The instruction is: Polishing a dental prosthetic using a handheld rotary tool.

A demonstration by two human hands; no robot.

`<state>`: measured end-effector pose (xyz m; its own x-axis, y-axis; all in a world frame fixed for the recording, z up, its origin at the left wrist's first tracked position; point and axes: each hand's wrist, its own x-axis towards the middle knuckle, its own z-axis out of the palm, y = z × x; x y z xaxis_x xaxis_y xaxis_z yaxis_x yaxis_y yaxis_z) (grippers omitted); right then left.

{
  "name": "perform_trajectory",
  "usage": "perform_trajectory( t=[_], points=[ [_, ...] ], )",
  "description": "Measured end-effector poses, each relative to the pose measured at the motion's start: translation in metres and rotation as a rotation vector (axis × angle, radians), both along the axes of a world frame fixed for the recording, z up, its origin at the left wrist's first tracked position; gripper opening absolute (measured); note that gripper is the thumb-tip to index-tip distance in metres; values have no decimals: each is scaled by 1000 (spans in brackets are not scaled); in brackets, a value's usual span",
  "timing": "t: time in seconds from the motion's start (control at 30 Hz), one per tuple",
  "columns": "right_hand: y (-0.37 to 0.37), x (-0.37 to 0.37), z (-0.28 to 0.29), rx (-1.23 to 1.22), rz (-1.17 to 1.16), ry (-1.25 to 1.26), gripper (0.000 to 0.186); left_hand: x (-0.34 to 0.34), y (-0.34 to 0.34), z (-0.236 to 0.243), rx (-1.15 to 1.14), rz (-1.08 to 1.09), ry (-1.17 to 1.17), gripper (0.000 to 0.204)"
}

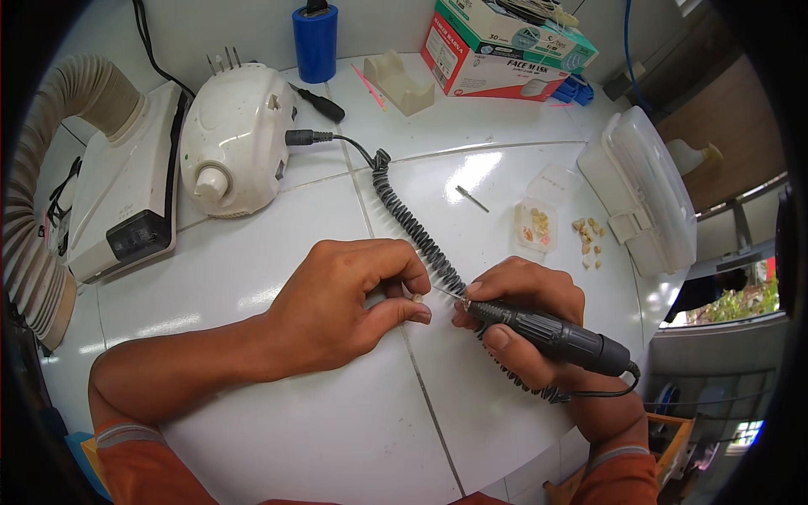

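Observation:
My left hand (pixel 345 299) is closed, pinching a small cream tooth-like piece (pixel 417 298) between thumb and fingertips. Most of that piece is hidden by the fingers. In my right hand (pixel 532 290) is a black rotary handpiece (pixel 560 338), gripped like a pen. Its thin metal bit (pixel 448 292) points left toward the pinched piece, with a small gap showing between them. A black coiled cord (pixel 412 223) runs from the handpiece's back end, beneath my right hand, up to a white control unit (pixel 231 143) with a round knob.
Right of centre lie an open clear box (pixel 536 225) of small yellowish pieces, several loose pieces (pixel 587 236) and a metal bit (pixel 472 199). A lidded plastic case (pixel 640 194) stands far right. Behind are mask boxes (pixel 505 59) and a blue cylinder (pixel 316 46); a ribbed hose (pixel 34 194) curves at left.

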<state>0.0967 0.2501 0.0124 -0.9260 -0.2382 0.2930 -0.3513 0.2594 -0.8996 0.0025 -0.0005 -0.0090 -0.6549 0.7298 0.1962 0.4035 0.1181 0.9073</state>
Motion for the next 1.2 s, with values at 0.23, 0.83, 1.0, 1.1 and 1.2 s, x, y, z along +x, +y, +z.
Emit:
perform_trajectory(
  t=[0.23,0.83,1.0,1.1,1.2],
  points=[
    [5,2,0,-40,-38,-82,35,0,1,7,8,10,39,18],
    [5,2,4,12,-38,-124,28,-3,-1,6,32,33,-74,18],
    [6,2,1,-36,-35,-142,29,-3,-2,6,7,27,-151,19],
    [6,3,4,-29,-37,-202,34,-2,-2,11,-12,30,-145,19],
    [6,2,2,-28,-20,-168,35,-3,-2,9,2,29,-130,18]
  ],
)
